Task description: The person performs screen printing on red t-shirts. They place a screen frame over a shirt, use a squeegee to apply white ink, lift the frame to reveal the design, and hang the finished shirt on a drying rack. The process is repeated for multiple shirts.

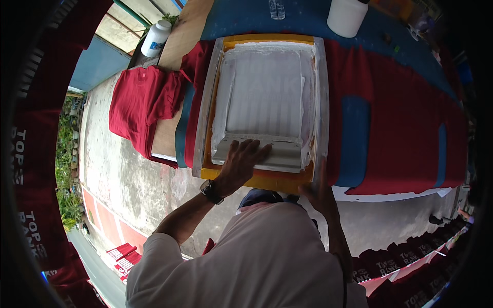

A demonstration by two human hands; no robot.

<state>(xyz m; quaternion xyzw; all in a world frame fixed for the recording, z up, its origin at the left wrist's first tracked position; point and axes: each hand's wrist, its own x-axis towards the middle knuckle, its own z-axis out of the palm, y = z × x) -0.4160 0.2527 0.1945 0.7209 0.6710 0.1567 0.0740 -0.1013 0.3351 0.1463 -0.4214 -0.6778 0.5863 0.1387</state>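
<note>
A screen-printing frame (321, 102) with yellow-taped edges lies over dark red cloth on the table in front of me. White ink coats its mesh (264, 92), where faint lettering and stripes show through. Across the near end of the mesh lies a wide metal squeegee (282, 158). My left hand (240, 161), a watch on its wrist, grips the squeegee near its middle, fingers bent over the blade. At the frame's near right corner is my right hand (319, 192); its fingers are smeared by motion, and whether they grip the frame I cannot tell.
Folded dark red shirts (144, 97) lie left of the frame. More red cloth (405, 118) covers the blue table (354, 138) to the right. A white bottle (156, 38), a white tub (346, 18) and a clear bottle (277, 9) stand at the far side. Printed red cloth hangs around.
</note>
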